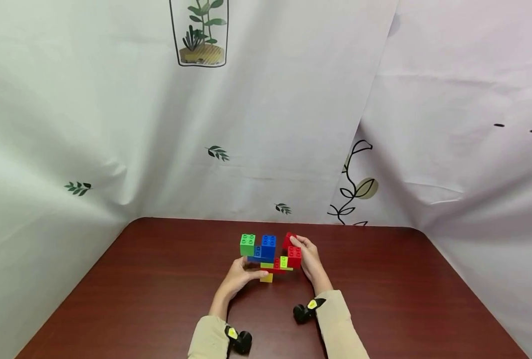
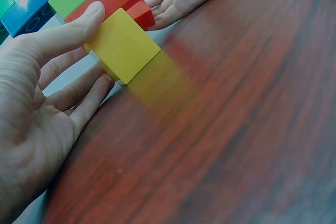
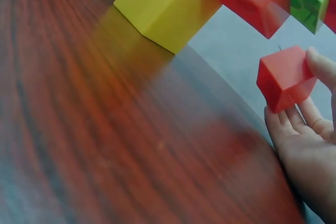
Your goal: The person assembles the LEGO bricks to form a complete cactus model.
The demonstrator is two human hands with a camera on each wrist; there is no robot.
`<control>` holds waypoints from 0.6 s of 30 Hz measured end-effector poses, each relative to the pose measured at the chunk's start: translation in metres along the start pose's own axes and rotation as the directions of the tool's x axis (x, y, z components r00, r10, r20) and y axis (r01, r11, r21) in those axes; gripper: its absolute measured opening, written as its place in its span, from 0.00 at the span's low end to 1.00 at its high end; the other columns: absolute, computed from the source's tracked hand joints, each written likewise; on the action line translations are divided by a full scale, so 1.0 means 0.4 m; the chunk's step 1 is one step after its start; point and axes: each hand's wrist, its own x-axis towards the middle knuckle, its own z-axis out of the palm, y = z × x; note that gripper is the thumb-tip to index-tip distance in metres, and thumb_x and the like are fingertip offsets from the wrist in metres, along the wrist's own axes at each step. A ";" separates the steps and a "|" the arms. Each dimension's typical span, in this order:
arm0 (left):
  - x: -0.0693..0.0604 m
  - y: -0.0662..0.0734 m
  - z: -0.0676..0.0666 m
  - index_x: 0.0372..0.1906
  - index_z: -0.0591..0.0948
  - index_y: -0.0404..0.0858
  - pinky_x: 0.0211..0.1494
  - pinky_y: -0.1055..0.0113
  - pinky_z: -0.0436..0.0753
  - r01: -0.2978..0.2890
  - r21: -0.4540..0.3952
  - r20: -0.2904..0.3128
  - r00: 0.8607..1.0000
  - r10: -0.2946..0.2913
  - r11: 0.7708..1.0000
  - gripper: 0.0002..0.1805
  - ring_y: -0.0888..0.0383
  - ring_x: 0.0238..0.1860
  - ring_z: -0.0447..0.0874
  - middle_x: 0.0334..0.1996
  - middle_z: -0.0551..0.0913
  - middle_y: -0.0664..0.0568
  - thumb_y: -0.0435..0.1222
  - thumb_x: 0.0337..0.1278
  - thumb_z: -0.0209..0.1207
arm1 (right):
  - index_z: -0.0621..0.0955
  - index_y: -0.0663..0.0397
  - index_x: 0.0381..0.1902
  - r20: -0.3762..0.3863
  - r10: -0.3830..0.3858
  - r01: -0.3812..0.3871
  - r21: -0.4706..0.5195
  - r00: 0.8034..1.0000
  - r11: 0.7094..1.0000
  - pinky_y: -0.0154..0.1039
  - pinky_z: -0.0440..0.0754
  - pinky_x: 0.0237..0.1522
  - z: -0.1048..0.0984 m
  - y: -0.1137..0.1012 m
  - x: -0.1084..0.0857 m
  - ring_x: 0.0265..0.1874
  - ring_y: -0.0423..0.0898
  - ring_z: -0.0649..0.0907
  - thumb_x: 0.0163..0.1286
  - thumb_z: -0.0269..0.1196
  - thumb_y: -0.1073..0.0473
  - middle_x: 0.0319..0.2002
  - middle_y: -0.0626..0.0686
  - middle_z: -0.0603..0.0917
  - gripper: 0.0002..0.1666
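Note:
A structure of toy building blocks (image 1: 268, 248) stands upright on the table, its yellow block (image 2: 126, 46) at the bottom. Above that come red and light green pieces, with blue blocks and a green block (image 1: 247, 244) on the left arm and a red block (image 1: 294, 257) at the right end. My left hand (image 1: 238, 277) grips the structure low down, thumb in front and fingers behind the yellow block. Between thumb and fingers, my right hand (image 1: 308, 257) holds a separate red block (image 3: 286, 78), apart from the structure and beyond its right end.
The dark red-brown wooden table (image 1: 158, 299) reflects the blocks. A white patterned cloth (image 1: 293, 124) hangs behind its far edge and along both sides. Black wrist devices (image 1: 240, 342) sit by both beige sleeves (image 1: 341, 321).

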 end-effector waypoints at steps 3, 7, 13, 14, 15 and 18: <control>-0.003 -0.006 -0.001 0.58 0.74 0.29 0.51 0.60 0.84 0.001 -0.003 0.005 1.000 -0.001 1.000 0.30 0.51 0.49 0.84 0.53 0.82 0.34 0.38 0.51 0.70 | 0.72 0.66 0.57 0.001 0.002 -0.002 0.002 1.000 1.000 0.26 0.79 0.40 0.000 0.002 -0.004 0.37 0.36 0.79 0.71 0.60 0.52 0.41 0.47 0.82 0.26; -0.004 -0.008 0.003 0.58 0.74 0.29 0.51 0.59 0.84 0.001 -0.014 0.010 1.000 -0.001 1.000 0.30 0.50 0.49 0.85 0.53 0.82 0.34 0.38 0.52 0.70 | 0.73 0.63 0.54 0.014 0.009 -0.010 0.023 1.000 1.000 0.26 0.78 0.40 -0.003 -0.011 -0.013 0.36 0.35 0.79 0.71 0.59 0.53 0.36 0.41 0.81 0.21; 0.001 -0.003 0.005 0.58 0.75 0.30 0.53 0.59 0.84 0.012 -0.015 -0.001 1.000 -0.012 1.000 0.30 0.51 0.49 0.85 0.53 0.82 0.35 0.38 0.52 0.70 | 0.75 0.58 0.46 0.049 0.004 -0.009 0.083 0.999 0.996 0.28 0.78 0.39 -0.001 -0.038 -0.018 0.34 0.36 0.78 0.71 0.59 0.56 0.31 0.39 0.81 0.12; 0.002 -0.002 0.004 0.58 0.75 0.30 0.53 0.59 0.84 0.012 -0.013 -0.003 1.000 -0.012 1.000 0.30 0.51 0.49 0.84 0.53 0.82 0.35 0.38 0.52 0.70 | 0.75 0.56 0.45 0.051 0.000 -0.005 0.105 0.999 0.994 0.28 0.77 0.39 -0.002 -0.035 -0.010 0.34 0.36 0.78 0.71 0.59 0.56 0.31 0.40 0.81 0.11; 0.003 -0.001 0.004 0.58 0.75 0.30 0.53 0.59 0.84 0.010 -0.012 -0.003 1.000 -0.010 1.000 0.30 0.51 0.49 0.84 0.53 0.82 0.35 0.38 0.52 0.70 | 0.75 0.56 0.45 0.055 -0.012 0.006 0.116 0.998 0.993 0.28 0.77 0.39 -0.001 -0.038 -0.009 0.34 0.36 0.78 0.71 0.59 0.55 0.31 0.40 0.82 0.11; -0.001 -0.001 0.003 0.58 0.75 0.29 0.51 0.61 0.84 0.005 -0.015 -0.001 1.000 -0.005 1.000 0.30 0.52 0.48 0.84 0.53 0.82 0.34 0.37 0.52 0.70 | 0.76 0.54 0.43 0.075 -0.046 0.033 0.161 0.996 0.986 0.29 0.77 0.40 0.001 -0.056 -0.013 0.33 0.36 0.80 0.72 0.58 0.57 0.31 0.40 0.82 0.07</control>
